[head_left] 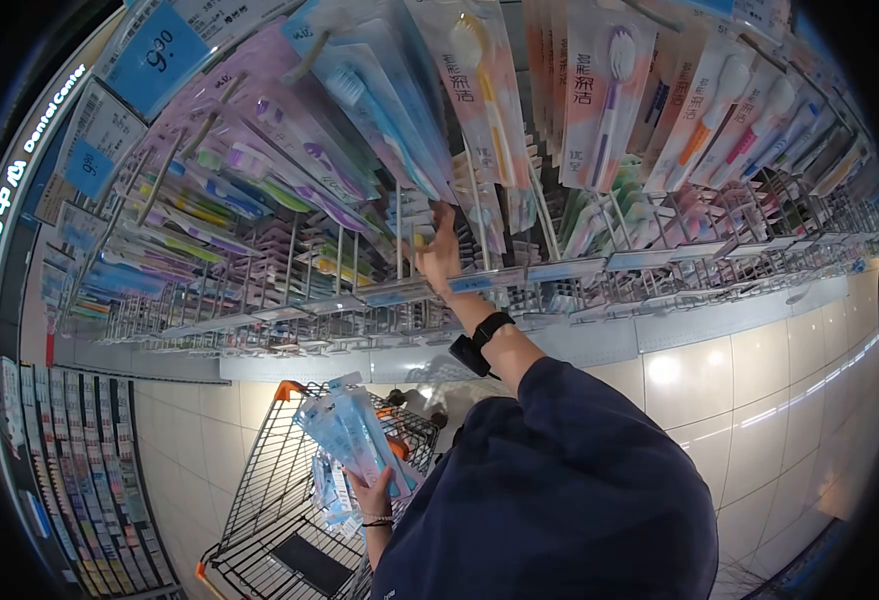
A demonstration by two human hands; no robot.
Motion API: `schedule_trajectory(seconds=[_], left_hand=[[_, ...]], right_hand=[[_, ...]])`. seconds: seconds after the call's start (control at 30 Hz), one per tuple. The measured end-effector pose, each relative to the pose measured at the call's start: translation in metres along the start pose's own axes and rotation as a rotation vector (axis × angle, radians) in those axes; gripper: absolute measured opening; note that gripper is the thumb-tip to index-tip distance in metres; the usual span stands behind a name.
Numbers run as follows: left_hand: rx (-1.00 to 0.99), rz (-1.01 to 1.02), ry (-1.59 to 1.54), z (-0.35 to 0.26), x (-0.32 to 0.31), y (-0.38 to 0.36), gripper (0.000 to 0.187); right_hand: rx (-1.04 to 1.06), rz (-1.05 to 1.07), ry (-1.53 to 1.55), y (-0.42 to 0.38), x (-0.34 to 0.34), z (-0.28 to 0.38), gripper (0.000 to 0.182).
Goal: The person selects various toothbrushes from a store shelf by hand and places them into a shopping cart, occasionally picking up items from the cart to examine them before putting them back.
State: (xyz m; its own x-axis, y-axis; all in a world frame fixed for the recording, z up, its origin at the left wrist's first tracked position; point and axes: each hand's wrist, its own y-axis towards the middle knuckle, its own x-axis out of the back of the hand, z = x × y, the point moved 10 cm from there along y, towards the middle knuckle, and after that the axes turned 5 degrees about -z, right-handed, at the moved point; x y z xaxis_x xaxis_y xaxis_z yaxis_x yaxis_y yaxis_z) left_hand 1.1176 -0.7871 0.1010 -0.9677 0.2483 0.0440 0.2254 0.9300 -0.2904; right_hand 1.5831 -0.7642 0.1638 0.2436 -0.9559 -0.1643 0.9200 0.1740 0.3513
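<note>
My left hand (372, 490) is closed around several blue toothbrush packs (352, 430), held over a shopping cart (260, 480). My right hand (438, 258), with a black band on the wrist, reaches up into the display rack. Its thumb and fingers are apart, with the fingertips right at the lower end of the hanging blue toothbrush packs (385, 120). Beside them hang a yellow toothbrush pack (485, 90) on the right and purple toothbrush packs (295, 150) on the left. Part of the right hand's fingers is hidden among the packs.
Metal hooks and a shelf rail (560, 268) run across the rack, with more packs below. Blue price tags (155, 45) hang at upper left. A low display (80, 470) stands at left. Tiled floor (705, 390) spreads to the right. Other packs lie inside the cart.
</note>
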Motion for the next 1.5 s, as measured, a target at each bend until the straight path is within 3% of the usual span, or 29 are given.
schedule_trajectory(seconds=[0.13, 0.2, 0.33, 0.4, 0.53, 0.63, 0.7, 0.83, 0.9, 1.0, 1.1, 1.13, 1.2, 1.23, 1.27, 1.43, 1.5], left_hand=[[-0.009, 0.008, -0.006, 0.001, 0.001, 0.001, 0.086], [-0.023, -0.026, 0.034, 0.0, 0.004, -0.001, 0.072], [-0.01, -0.003, 0.048, 0.006, 0.007, -0.001, 0.087], [-0.011, 0.014, 0.028, 0.005, 0.005, -0.003, 0.086], [0.005, 0.009, 0.016, 0.014, 0.009, -0.002, 0.085], [-0.045, 0.001, 0.008, 0.017, 0.014, -0.001, 0.073], [-0.054, 0.004, 0.013, 0.013, 0.011, -0.004, 0.073], [-0.093, 0.02, 0.001, 0.016, 0.016, -0.002, 0.074], [-0.08, 0.009, 0.001, 0.021, 0.021, -0.002, 0.077], [-0.063, 0.002, -0.007, 0.024, 0.026, -0.003, 0.079], [-0.094, 0.025, 0.043, 0.025, 0.032, -0.003, 0.078], [-0.09, 0.024, 0.037, 0.025, 0.035, -0.004, 0.078], [-0.101, 0.003, 0.085, 0.023, 0.043, -0.005, 0.077], [-0.099, 0.0, 0.08, 0.022, 0.045, -0.007, 0.077], [-0.099, -0.004, 0.064, 0.02, 0.049, -0.008, 0.077], [-0.126, -0.011, 0.084, 0.015, 0.076, -0.015, 0.077], [-0.091, -0.021, 0.052, 0.023, 0.095, -0.019, 0.076]], right_hand=[[-0.045, 0.188, -0.02, -0.002, -0.041, -0.072, 0.083], [-0.093, 0.187, 0.104, -0.002, -0.05, -0.093, 0.085], [-0.205, 0.167, 0.456, 0.0, -0.044, -0.072, 0.076], [0.083, 0.146, 0.274, 0.004, -0.021, 0.001, 0.063], [-0.017, 0.164, 0.201, 0.005, -0.02, -0.016, 0.056], [-0.08, 0.185, 0.152, 0.003, -0.018, -0.021, 0.051], [-0.033, 0.155, -0.073, -0.001, -0.006, -0.002, 0.05], [-0.051, 0.077, -0.139, 0.001, -0.004, -0.024, 0.05], [0.119, -0.008, -0.367, 0.001, 0.004, -0.003, 0.05], [-0.02, 0.016, -0.227, 0.003, -0.001, -0.043, 0.049], [0.112, 0.065, -0.301, -0.007, -0.002, -0.009, 0.042], [0.115, 0.07, -0.305, -0.008, -0.003, -0.005, 0.042], [0.076, 0.14, -0.204, 0.003, -0.012, -0.004, 0.063], [-0.134, 0.32, 0.269, 0.018, -0.041, -0.098, 0.072], [-0.252, 0.295, 0.332, 0.025, -0.046, -0.143, 0.078], [-0.091, 0.051, 0.184, -0.003, -0.019, -0.007, 0.077], [-0.045, 0.006, 0.142, -0.011, -0.019, 0.011, 0.076]])
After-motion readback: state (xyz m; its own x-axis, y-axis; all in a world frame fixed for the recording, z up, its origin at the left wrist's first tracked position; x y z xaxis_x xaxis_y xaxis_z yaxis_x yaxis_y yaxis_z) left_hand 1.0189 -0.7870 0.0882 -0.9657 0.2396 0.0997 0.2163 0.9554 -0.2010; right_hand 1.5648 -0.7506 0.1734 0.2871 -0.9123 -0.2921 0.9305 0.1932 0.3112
